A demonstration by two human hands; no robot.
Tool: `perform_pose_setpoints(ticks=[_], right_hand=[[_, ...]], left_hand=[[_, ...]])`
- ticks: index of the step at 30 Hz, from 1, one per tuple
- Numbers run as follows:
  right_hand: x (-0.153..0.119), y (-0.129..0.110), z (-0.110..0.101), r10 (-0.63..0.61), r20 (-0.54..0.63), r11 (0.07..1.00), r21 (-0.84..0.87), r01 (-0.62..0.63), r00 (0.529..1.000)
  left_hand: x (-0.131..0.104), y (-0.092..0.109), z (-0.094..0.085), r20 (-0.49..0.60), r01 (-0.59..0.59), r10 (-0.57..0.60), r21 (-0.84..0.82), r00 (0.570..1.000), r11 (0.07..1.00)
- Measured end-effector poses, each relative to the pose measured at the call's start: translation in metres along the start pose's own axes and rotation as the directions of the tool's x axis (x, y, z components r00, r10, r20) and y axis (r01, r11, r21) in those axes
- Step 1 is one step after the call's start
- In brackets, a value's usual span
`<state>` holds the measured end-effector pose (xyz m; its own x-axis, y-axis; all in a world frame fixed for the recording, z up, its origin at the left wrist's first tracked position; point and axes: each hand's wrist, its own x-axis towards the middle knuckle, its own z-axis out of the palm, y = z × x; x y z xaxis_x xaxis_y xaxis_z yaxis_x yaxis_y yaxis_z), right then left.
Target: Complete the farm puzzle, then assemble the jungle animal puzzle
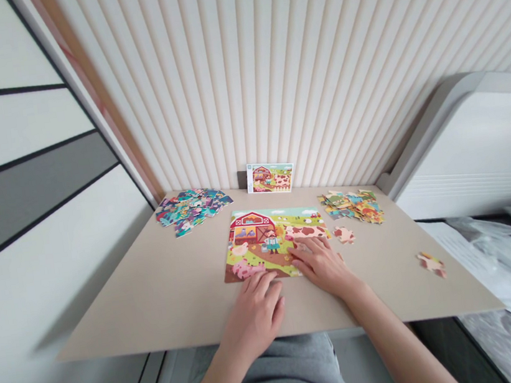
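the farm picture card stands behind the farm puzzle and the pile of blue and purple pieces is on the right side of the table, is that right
Not quite: the pile of blue and purple pieces is on the left side of the table, as the head view shows. The farm picture card does stand behind the farm puzzle.

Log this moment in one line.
left hand: at puzzle, near edge | right hand: over puzzle, lower right | single pieces: right of puzzle
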<state>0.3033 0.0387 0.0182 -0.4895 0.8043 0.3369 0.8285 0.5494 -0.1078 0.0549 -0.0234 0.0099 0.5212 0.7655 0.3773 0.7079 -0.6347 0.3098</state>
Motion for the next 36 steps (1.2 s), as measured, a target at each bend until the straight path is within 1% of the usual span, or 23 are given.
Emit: perform_pose_setpoints(ticks=[4,10,16,18,20,21,22,23,24,25,26,27,29,31,32,36], right_hand=[[-0.001,-0.003,-0.002,-0.029,0.010,1.000,0.008,0.029,1.000],[-0.003,-0.003,-0.001,-0.028,0.017,0.999,0.023,0.028,0.999],[-0.005,-0.004,-0.003,0.040,-0.037,0.997,0.074,-0.037,0.998],[-0.006,-0.005,-0.004,0.037,-0.044,0.995,0.098,-0.032,0.998],[-0.008,-0.001,-0.006,0.038,-0.058,0.992,0.121,-0.031,0.998],[-0.010,0.005,-0.008,0.062,-0.076,0.991,0.125,-0.052,0.995],[-0.013,0.014,-0.010,0.109,-0.104,0.988,0.121,-0.096,0.989],[-0.016,0.025,-0.013,0.181,-0.145,0.980,0.106,-0.166,0.973],[-0.021,0.038,-0.015,0.268,-0.190,0.963,0.084,-0.256,0.945],[-0.027,0.053,-0.016,0.355,-0.242,0.934,0.052,-0.354,0.903],[-0.034,0.067,-0.017,0.428,-0.270,0.897,0.013,-0.441,0.862],[-0.040,0.081,-0.017,0.476,-0.259,0.867,-0.023,-0.498,0.840],[-0.053,0.101,-0.014,0.540,-0.184,0.833,-0.026,-0.553,0.822],[-0.061,0.111,-0.009,0.565,-0.115,0.822,-0.008,-0.570,0.817],[-0.063,0.113,-0.006,0.573,-0.099,0.817,-0.003,-0.577,0.813],[-0.064,0.110,0.002,0.625,-0.123,0.778,0.009,-0.628,0.771]], left_hand=[[0.001,0.001,-0.001,-0.004,0.002,-0.002,-0.003,1.000,1.000],[0.001,0.001,-0.001,-0.015,0.001,-0.001,-0.006,1.000,1.000],[-0.001,-0.001,0.002,-0.012,-0.007,0.007,0.013,1.000,1.000],[-0.001,-0.002,0.003,-0.021,-0.014,0.015,0.010,1.000,1.000],[-0.002,-0.003,0.004,-0.029,-0.018,0.019,0.004,0.999,1.000],[-0.002,-0.004,0.004,-0.035,-0.021,0.021,-0.001,0.999,1.000],[-0.002,-0.004,0.005,-0.040,-0.022,0.022,-0.006,0.999,1.000],[-0.002,-0.005,0.005,-0.043,-0.022,0.022,-0.009,0.999,1.000],[-0.002,-0.005,0.006,-0.045,-0.023,0.022,-0.010,0.999,1.000],[-0.002,-0.006,0.006,-0.040,-0.023,0.022,-0.009,0.999,1.000],[-0.002,-0.006,0.006,-0.033,-0.022,0.022,-0.005,0.999,1.000],[-0.002,-0.006,0.007,-0.024,-0.020,0.020,0.000,1.000,1.000],[-0.002,-0.006,0.007,-0.013,-0.018,0.019,0.007,1.000,1.000],[-0.002,-0.005,0.007,-0.020,-0.020,0.020,0.010,1.000,1.000],[-0.002,-0.005,0.006,-0.029,-0.021,0.022,0.009,0.999,1.000],[-0.003,-0.005,0.005,-0.040,-0.023,0.024,0.008,0.999,1.000]])
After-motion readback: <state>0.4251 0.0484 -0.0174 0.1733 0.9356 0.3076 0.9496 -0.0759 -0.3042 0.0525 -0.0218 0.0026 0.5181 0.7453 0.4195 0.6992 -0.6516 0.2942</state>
